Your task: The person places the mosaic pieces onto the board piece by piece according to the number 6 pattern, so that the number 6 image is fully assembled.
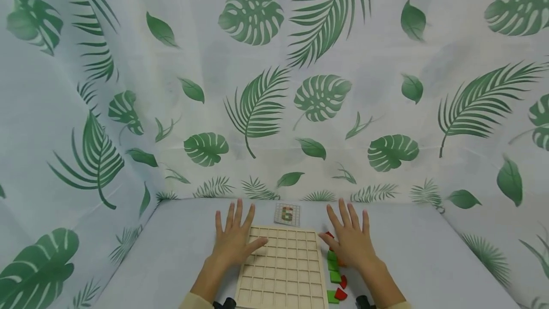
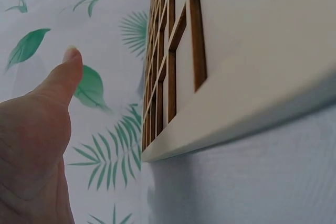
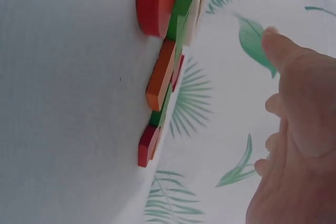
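Observation:
Spread and straight-fingered, my left hand (image 1: 233, 241) hovers over the left edge of a pale wooden grid board (image 1: 285, 271). The left wrist view shows its thumb (image 2: 60, 80) beside the board's raised rim (image 2: 252, 114), with nothing held. My right hand (image 1: 353, 244) is spread the same way to the right of the board, above a column of small coloured blocks. Among them are green squares (image 1: 335, 276) and red rounded pieces (image 1: 340, 294). An orange block (image 3: 160, 80) lies there too, partly hidden by this hand in the head view.
Behind the board lies a small card (image 1: 287, 214) printed with a grid and a coloured figure like a 6. The white table (image 1: 158, 261) meets a leaf-patterned cloth (image 1: 266, 170) at the back and sides.

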The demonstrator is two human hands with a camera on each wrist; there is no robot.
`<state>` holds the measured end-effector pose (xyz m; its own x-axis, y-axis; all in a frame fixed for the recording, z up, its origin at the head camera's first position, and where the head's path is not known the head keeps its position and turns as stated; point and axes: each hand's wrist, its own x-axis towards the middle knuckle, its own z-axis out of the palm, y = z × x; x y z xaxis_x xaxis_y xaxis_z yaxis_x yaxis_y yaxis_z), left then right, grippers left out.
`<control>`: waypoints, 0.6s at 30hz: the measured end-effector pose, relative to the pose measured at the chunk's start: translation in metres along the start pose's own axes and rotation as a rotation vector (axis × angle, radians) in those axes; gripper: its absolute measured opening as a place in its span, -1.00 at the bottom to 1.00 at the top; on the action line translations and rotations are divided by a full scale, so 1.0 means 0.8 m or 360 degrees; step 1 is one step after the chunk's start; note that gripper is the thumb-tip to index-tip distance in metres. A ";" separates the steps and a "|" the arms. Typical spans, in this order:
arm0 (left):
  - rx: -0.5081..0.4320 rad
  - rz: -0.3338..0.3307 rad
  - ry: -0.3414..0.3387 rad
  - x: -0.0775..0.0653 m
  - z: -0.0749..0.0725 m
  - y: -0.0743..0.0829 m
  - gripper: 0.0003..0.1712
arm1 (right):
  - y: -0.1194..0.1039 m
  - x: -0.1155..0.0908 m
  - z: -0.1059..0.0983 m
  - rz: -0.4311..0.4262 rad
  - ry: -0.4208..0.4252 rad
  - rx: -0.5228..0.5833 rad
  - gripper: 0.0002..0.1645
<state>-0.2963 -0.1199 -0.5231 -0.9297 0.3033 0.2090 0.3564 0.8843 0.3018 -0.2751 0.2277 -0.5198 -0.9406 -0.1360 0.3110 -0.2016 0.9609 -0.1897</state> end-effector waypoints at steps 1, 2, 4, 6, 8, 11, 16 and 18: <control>0.0011 -0.0010 -0.0014 0.000 -0.002 0.001 0.15 | 0.001 0.001 -0.001 0.0005 0.0014 0.0026 0.03; 0.0016 -0.0016 -0.0028 -0.001 -0.003 0.001 0.16 | 0.003 0.002 -0.002 0.0011 0.0035 0.0061 0.02; 0.0006 -0.0018 -0.0046 -0.002 -0.005 -0.002 0.16 | 0.007 0.005 -0.003 0.0020 0.0089 0.0136 -0.01; -0.0029 -0.0004 -0.0050 -0.003 -0.006 -0.007 0.16 | 0.010 0.008 -0.003 0.0016 0.0159 0.0223 -0.08; -0.0057 0.0014 -0.0051 -0.005 -0.007 -0.012 0.16 | 0.014 0.010 -0.002 -0.0008 0.0231 0.0300 -0.16; -0.0130 0.0039 -0.0091 -0.009 -0.010 -0.021 0.21 | 0.019 0.012 -0.002 -0.0051 0.0277 0.0394 -0.28; -0.0303 0.0067 -0.0280 -0.015 -0.025 -0.035 0.47 | 0.018 0.018 -0.001 0.0002 0.0098 0.0452 -0.38; -0.0350 0.0062 -0.0373 -0.018 -0.028 -0.042 0.56 | 0.017 0.022 0.000 0.0049 -0.0012 0.0458 -0.40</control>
<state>-0.2926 -0.1622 -0.5152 -0.9021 0.4314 0.0121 0.3798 0.7804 0.4968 -0.2946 0.2382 -0.5171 -0.9492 -0.1107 0.2945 -0.2413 0.8567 -0.4558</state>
